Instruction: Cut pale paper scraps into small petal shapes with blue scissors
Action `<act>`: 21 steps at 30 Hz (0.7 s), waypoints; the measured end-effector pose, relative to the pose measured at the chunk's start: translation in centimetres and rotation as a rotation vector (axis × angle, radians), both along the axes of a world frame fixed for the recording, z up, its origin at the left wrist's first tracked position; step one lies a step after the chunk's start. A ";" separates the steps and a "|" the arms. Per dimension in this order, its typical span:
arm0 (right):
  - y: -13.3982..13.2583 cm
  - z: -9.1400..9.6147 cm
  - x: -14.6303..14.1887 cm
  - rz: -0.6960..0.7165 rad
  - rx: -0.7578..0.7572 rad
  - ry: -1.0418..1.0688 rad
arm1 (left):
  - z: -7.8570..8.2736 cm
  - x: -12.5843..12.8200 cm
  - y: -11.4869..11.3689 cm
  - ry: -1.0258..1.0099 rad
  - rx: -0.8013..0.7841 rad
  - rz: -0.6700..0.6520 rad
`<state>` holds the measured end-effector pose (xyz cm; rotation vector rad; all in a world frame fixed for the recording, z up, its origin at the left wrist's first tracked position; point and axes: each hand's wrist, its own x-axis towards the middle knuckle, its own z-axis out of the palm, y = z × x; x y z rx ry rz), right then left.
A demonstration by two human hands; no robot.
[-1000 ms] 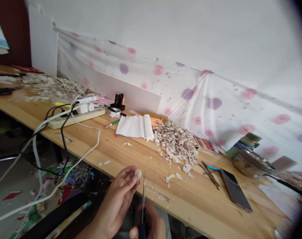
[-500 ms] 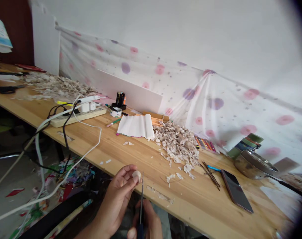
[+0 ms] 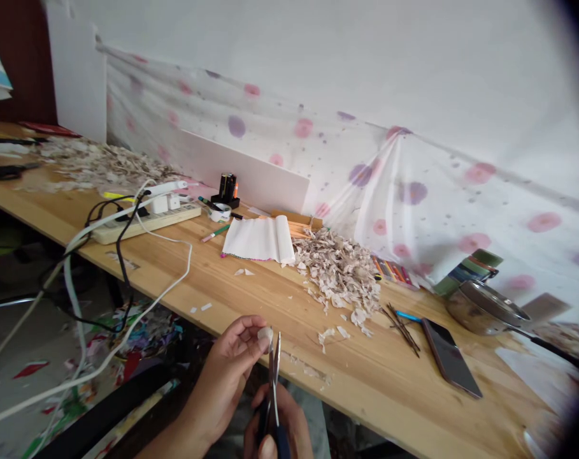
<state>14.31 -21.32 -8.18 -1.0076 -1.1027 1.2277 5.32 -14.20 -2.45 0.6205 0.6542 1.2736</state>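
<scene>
head view: the left hand (image 3: 232, 357) holds a small, off-white, rounded scrap of thin material (image 3: 266, 333) pinched between thumb and fingertips, above the near edge of the long, pale wooden table (image 3: 241, 306). the scrap sits at the tips of that hand's fingers, to the left of the slim, dark-handled metal scissors (image 3: 274, 389). the right hand (image 3: 292, 417), lower and nearer the body, is curled around the scissor handles, with the blades pointing up and parted by a narrow gap. the left blade's tip is right beside the scrap; whether they touch, i cannot tell. beyond the hands, a loose heap of crumpled, greyish-beige scraps (image 3: 341, 264) lies on the table, beside a white paper roll, partly unrolled (image 3: 253, 239).
</scene>
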 end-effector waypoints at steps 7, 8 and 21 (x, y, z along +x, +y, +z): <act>0.1 0.4 0.2 0.069 0.010 0.039 | 0.0 0.2 0.1 0.005 0.010 0.006; 0.0 0.4 0.2 0.065 0.016 0.044 | 0.0 0.2 0.1 0.008 0.009 0.005; 0.5 -0.4 0.9 0.066 0.031 -0.047 | 0.4 0.3 0.3 -0.046 -0.016 0.029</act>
